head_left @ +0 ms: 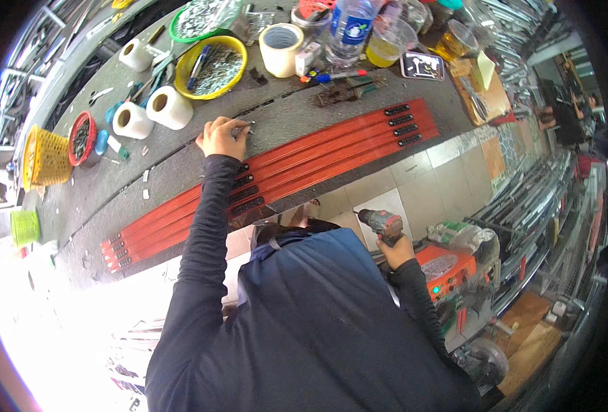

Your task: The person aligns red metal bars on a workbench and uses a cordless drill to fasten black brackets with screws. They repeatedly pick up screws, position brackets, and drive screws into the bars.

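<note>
My left hand (220, 136) rests on the grey tabletop (304, 117) just above the bundle of orange rails (304, 159), fingers pinched narrow on a small metal fastener (246, 126); my right hand (394, 248) hangs well apart at my side, closed round the grip of a cordless drill (381, 223). In my judgement the fastener should be seated squarely at the black bracket (243, 180) before the drill is raised. I would keep the rails flat and aligned.
</note>
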Motion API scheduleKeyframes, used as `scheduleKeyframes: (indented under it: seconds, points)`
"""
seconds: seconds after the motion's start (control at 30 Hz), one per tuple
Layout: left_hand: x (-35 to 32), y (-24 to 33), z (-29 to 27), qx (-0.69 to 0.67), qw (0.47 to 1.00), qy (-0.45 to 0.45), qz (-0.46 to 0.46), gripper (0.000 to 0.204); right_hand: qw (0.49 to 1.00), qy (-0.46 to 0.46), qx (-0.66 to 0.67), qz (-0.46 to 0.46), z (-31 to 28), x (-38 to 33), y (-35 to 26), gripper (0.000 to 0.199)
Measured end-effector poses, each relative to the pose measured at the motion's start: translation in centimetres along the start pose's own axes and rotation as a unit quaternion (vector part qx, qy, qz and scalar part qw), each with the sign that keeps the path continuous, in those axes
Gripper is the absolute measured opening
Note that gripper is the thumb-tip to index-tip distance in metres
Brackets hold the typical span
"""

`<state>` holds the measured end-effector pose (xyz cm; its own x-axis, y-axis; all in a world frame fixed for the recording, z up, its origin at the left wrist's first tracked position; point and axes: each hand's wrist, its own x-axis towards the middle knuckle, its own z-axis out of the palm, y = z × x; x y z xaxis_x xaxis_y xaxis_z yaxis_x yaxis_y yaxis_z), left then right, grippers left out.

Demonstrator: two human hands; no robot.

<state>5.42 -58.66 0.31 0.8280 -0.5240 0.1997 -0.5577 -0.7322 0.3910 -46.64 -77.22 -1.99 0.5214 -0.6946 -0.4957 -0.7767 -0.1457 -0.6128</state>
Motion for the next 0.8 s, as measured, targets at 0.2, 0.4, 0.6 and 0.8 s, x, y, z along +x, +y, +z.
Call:
scheduleKeyframes:
  seconds: [0.2, 0.4, 0.6, 0.8]
  points:
    - [-1.0, 0.6, -2.8, -0.199, 0.979, 0.038, 0.029, 0.015, 0.987, -0.061, 0.118, -0.085, -4.4, -3.4, -8.6, 0.046]
    - [-8.0, 2.4, -7.9, -0.673, 0.714, -0.176, -0.078, 0.014, 0.934, 0.012, -0.032, -0.355, -7.0, -4.2, -16.3, 0.043]
    - [-11.2, 2.9, -8.8, -0.806, 0.569, -0.161, -0.018, 0.016, 0.866, 0.042, -0.139, -0.479, -5.2, -2.5, -20.0, 0.036]
    - [-13.1, 1.2, -10.1, -0.796, 0.589, -0.13, -0.04, 0.017, 0.801, 0.074, -0.165, -0.571, -3.8, 0.9, -19.3, 0.031]
